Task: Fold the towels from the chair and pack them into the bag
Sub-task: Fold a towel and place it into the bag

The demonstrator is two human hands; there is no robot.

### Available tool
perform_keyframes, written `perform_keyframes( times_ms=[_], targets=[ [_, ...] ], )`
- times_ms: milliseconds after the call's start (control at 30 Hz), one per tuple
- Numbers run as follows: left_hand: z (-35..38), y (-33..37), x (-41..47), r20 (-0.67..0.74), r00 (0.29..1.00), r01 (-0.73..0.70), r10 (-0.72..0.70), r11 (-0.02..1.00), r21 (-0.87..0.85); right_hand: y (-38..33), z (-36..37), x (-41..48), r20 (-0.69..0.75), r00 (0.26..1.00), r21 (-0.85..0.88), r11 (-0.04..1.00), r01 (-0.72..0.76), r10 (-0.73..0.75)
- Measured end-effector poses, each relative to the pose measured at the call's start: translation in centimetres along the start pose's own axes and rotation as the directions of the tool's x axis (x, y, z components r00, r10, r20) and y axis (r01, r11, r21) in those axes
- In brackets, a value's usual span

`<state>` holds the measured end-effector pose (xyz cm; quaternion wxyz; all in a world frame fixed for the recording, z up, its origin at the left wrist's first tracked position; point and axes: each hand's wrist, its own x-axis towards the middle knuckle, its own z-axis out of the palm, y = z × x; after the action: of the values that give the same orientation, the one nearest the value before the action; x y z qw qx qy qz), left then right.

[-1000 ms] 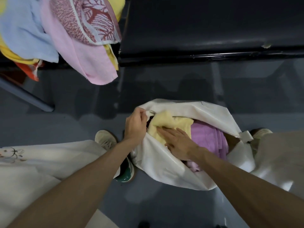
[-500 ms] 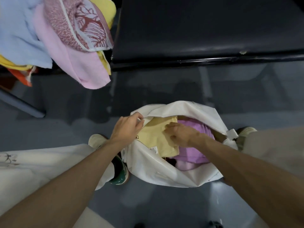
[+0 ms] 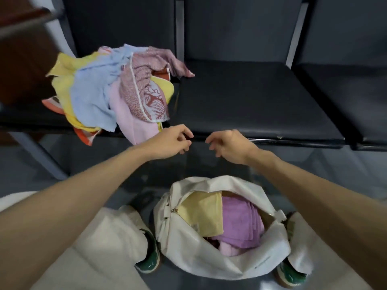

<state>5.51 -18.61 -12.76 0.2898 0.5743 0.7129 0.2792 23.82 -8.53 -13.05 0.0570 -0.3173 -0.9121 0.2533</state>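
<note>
White bag (image 3: 189,255) is sitting open on the floor, containing yellow towel (image 3: 202,215) and purple towel (image 3: 240,223). Loose towels (image 3: 104,93) are lying on the chair (image 3: 125,24). Left hand (image 3: 168,143) and right hand (image 3: 229,146) are hovering, grips apart.

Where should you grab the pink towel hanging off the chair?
Probably the pink towel's dangling lower corner, coming from the front with the left hand, which is nearest. That part hangs free over the seat edge, while its top is buried under the patterned red towel.

Left hand (image 3: 167,143) and right hand (image 3: 230,146), both empty, above open bag (image 3: 188,248); towel pile (image 3: 100,95) on chair (image 3: 125,24)
</note>
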Motion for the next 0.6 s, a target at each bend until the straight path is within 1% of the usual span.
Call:
perform_keyframes(
  times_ms=[33, 100, 200, 233, 267, 300, 333, 367, 433, 467, 500, 600],
  targets=[
    [-1.5, 0.3, 0.1, 0.009, 1.000, -0.017, 0.017, 1.000, 0.014, -0.9, -0.7, 0.7, -0.009, 1.000, 0.012, 1.000, 0.015, -0.015],
    [-4.4, 0.7, 0.3, -0.033, 0.999, -0.029, 0.031, 0.998, 0.047, -2.5, -1.5, 2.1, -0.015, 0.999, 0.058, 0.998, 0.035, -0.034],
    [-7.5, -0.4, -0.2, -0.187, 0.982, -0.011, 0.031, 0.994, 0.104, -4.3, -2.0, 4.7, -0.045, 0.998, 0.150, 0.987, 0.054, -0.048],
    [-8.2, -1.3, -0.7, -0.229, 0.973, 0.006, 0.032, 0.987, 0.163, -4.9, -2.0, 5.6, -0.057, 0.997, 0.168, 0.984, 0.064, -0.055],
    [-8.8, -2.3, -1.1, -0.250, 0.967, 0.022, 0.052, 0.958, 0.285, -5.4, -1.9, 6.6, -0.066, 0.996, 0.181, 0.981, 0.076, -0.065],
    [-9.3, -3.4, -1.4, -0.256, 0.964, 0.036, 0.076, 0.912, 0.408, -5.9, -1.6, 7.6, -0.073, 0.995, 0.190, 0.978, 0.087, -0.074],
    [-9.9, -4.5, -1.5, -0.273, 0.957, 0.050, 0.096, 0.874, 0.483, -6.4, -1.2, 8.5, -0.080, 0.993, 0.200, 0.975, 0.096, -0.081],
    [-10.5, -5.2, -1.3, -0.325, 0.942, 0.085, 0.078, 0.883, 0.461, -6.8, -0.8, 9.5, -0.086, 0.993, 0.212, 0.972, 0.100, -0.084],
    [-11.6, -6.2, -1.0, -0.459, 0.888, 0.160, 0.017, 0.926, 0.343, -7.8, 0.2, 11.3, -0.098, 0.992, 0.256, 0.961, 0.106, -0.083],
    [-12.1, -6.7, -0.8, -0.503, 0.864, 0.193, -0.017, 0.934, 0.301, -8.3, 0.7, 12.2, -0.104, 0.991, 0.280, 0.954, 0.107, -0.080],
    [-12.3, -7.1, -0.7, -0.517, 0.854, 0.226, -0.055, 0.934, 0.275, -8.8, 1.1, 13.0, -0.112, 0.990, 0.293, 0.950, 0.111, -0.081],
    [-12.4, -8.4, -0.7, -0.497, 0.855, 0.296, -0.148, 0.926, 0.233, -10.6, 2.5, 14.9, -0.114, 0.991, 0.299, 0.949, 0.102, -0.070]
  ],
)
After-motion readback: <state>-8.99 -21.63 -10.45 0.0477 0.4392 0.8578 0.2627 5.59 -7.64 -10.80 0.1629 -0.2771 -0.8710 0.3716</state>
